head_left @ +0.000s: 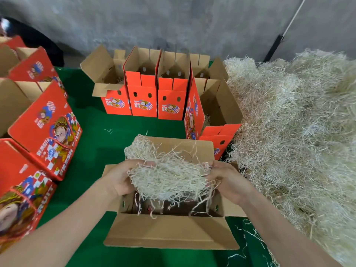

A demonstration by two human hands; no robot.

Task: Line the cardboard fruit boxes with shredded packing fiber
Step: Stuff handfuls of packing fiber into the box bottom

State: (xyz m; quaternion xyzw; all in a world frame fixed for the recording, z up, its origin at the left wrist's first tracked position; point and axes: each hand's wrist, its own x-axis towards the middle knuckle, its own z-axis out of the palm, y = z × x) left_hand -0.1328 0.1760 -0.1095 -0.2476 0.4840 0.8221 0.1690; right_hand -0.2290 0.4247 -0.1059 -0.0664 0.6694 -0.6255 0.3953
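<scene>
The left grip and the right grip grasp one pale, tangled wad of shredded packing fiber between them, each closed on one end of it. Directly below both grips stands a plain brown cardboard fruit box with its flaps folded outward. The wad hangs over its mouth and loose strands dangle into the dark inside.

Just outside the right grip rises a large straw-coloured heap of the same fiber, touching an orange-red printed box that stands open ahead of that grip. Farther ahead of both grips, a row of orange-red open boxes stands side by side. Well out from the left grip, bigger red boxes with cartoon prints lean together.

Everything rests on a dark green cloth-like surface; whether it is a desk or the floor I cannot tell. A few stray strands lie on it near the right forearm. Beyond the row rises a rough grey concrete wall, with a thin white rod with a black lower end slanting across it
</scene>
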